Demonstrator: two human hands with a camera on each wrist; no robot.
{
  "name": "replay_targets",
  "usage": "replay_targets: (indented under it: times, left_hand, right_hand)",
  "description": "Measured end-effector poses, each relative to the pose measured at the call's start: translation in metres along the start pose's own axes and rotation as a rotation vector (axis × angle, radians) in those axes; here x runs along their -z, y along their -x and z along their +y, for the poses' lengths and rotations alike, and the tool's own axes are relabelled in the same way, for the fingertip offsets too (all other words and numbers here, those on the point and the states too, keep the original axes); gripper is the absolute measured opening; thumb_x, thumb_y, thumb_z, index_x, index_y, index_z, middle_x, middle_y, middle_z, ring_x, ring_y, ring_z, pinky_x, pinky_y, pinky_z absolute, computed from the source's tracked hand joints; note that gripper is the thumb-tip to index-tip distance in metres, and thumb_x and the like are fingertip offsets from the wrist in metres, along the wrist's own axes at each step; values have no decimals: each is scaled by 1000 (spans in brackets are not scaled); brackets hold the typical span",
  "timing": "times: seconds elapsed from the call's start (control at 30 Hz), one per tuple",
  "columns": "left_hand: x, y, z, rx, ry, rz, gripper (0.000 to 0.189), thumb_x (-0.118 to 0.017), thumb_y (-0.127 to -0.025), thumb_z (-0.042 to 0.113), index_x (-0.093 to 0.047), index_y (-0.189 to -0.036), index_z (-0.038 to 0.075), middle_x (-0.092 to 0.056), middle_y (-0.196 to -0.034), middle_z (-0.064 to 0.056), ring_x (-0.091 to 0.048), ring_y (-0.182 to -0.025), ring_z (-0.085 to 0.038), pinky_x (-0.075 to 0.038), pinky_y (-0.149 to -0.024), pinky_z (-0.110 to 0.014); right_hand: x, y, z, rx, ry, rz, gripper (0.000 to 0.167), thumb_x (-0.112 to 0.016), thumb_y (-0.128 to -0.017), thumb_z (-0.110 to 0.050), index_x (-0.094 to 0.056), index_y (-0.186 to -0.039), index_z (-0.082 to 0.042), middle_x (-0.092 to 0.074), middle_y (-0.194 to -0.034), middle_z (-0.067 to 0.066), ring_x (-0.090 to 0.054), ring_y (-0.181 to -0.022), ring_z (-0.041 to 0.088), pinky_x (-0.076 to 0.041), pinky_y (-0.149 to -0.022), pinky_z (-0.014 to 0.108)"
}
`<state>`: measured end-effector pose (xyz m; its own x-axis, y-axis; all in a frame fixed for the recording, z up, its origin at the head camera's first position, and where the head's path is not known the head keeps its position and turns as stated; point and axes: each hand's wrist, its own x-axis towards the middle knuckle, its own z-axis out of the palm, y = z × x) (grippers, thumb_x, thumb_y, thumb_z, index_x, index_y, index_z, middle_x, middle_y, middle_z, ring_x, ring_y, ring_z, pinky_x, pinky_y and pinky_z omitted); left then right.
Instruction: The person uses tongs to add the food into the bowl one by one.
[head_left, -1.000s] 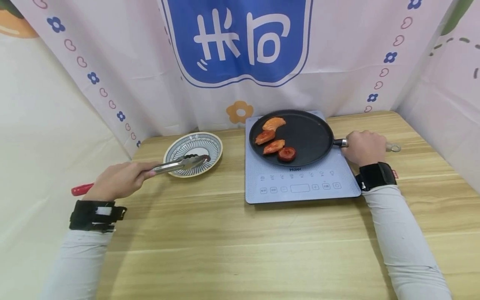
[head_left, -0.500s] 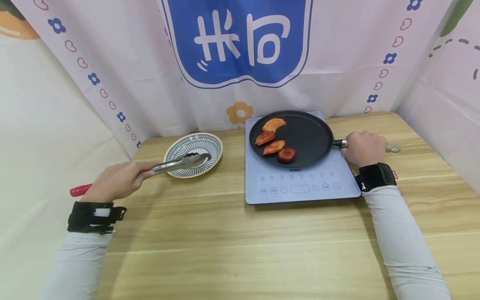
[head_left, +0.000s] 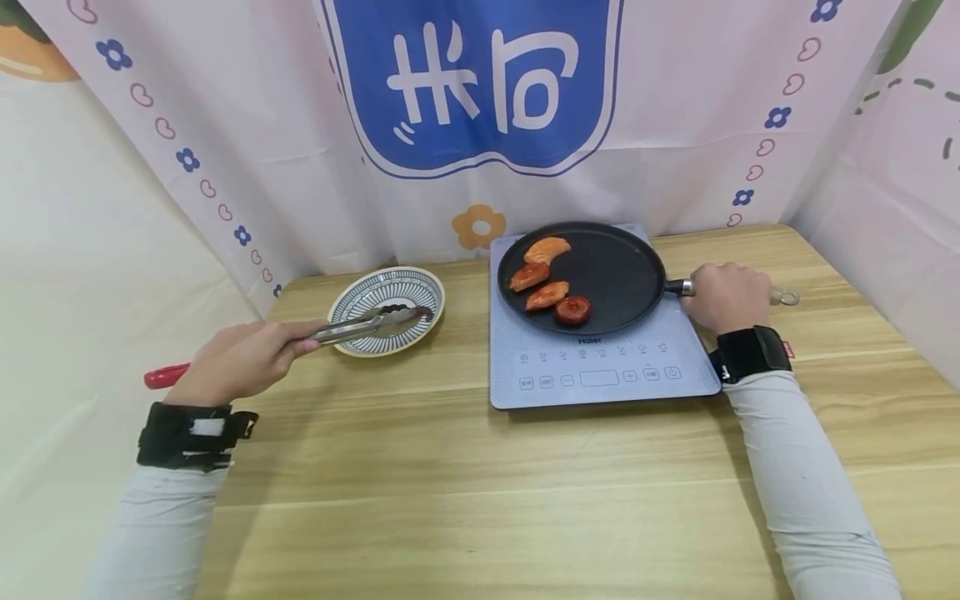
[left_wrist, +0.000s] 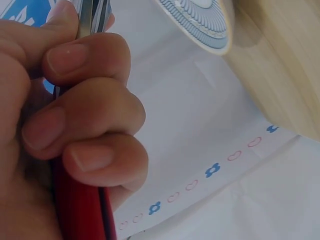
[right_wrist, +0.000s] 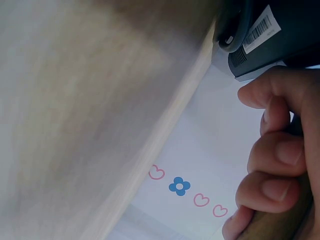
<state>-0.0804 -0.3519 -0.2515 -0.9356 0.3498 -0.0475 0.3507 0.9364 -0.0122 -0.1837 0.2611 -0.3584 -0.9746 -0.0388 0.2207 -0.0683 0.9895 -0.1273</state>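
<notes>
My left hand [head_left: 243, 354] grips metal tongs [head_left: 352, 331] with a red handle [left_wrist: 80, 205]; the left wrist view shows the fingers curled round it. The tongs' tips are over a patterned plate [head_left: 348, 302], by a small dark reddish piece [head_left: 425, 313]. Whether the tips pinch that piece cannot be told. My right hand [head_left: 727, 297] holds the handle of a flat black frying pan [head_left: 615, 275]. Glossy orange-brown food pieces [head_left: 547, 295] and a round red-brown piece [head_left: 573, 311] lie along the pan's left side.
Under the pan is a pale blue induction cooker [head_left: 600, 379], near the back of the wooden table [head_left: 480, 500]. Behind hangs a printed curtain [head_left: 285, 167]. The cooker's dark underside [right_wrist: 260, 50] shows in the right wrist view.
The tongs' tips have shifted slightly to the right over the plate, and the dark reddish piece shows a little more. The right hand and the pan have stayed put.
</notes>
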Motion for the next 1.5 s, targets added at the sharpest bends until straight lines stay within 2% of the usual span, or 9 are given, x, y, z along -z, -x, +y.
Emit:
replay_targets:
  times: [0.13,0.37,0.63,0.9,1.13,1.37,1.5]
  left_hand:
    - [3,-1,4,-8,-12,16,39,-60,-108,31,-65,-146,22,-76,-124,-14,-66,-79,-23,-55,-70,-50]
    - [5,-4,9,-16,-19,28,38,-62,-107,30,-67,-144,21,-76,-107,-8,-59,-73,-21,-47,-63,-40]
    - [11,-3,13,-30,-15,38,38,-62,-107,30,-66,-144,20,-76,-120,-13,-63,-77,-21,-53,-67,-46]
    - [17,-5,18,-20,-13,12,40,-62,-107,29,-65,-146,21,-74,-109,-6,-53,-69,-18,-40,-58,-33]
    - [20,-7,22,-28,-6,20,40,-62,-107,28,-65,-146,21,-75,-118,-8,-55,-71,-19,-38,-56,-32]
    - [19,-12,26,-45,-3,45,38,-64,-106,28,-67,-144,23,-72,-101,-3,-51,-69,-18,-37,-57,-32]
    - [20,-14,28,-50,-5,52,38,-64,-106,28,-67,-144,24,-72,-101,-2,-53,-72,-18,-38,-59,-33]
  right_hand:
    - [0,0,1,-1,3,5,33,-71,-86,-18,-55,-59,-8,-51,-58,10,-49,-56,32,-36,-52,44]
    - [1,1,1,7,-7,11,31,-70,-85,-17,-56,-60,-7,-52,-58,10,-50,-56,33,-36,-52,45]
    - [-2,0,-1,8,-3,31,31,-71,-85,-18,-56,-60,-8,-51,-58,9,-49,-56,32,-35,-50,44]
    - [-3,-1,-1,10,-6,31,31,-71,-84,-17,-55,-59,-8,-52,-58,10,-50,-56,33,-36,-50,45]
    - [1,-1,-3,11,-1,29,31,-71,-84,-17,-55,-59,-8,-52,-58,10,-50,-56,32,-36,-51,44]
    - [1,0,-2,8,5,34,33,-72,-85,-17,-54,-58,-8,-50,-57,9,-49,-55,31,-35,-51,43]
    - [0,1,0,8,7,33,33,-72,-85,-17,-55,-59,-8,-50,-57,9,-49,-55,31,-35,-51,43]
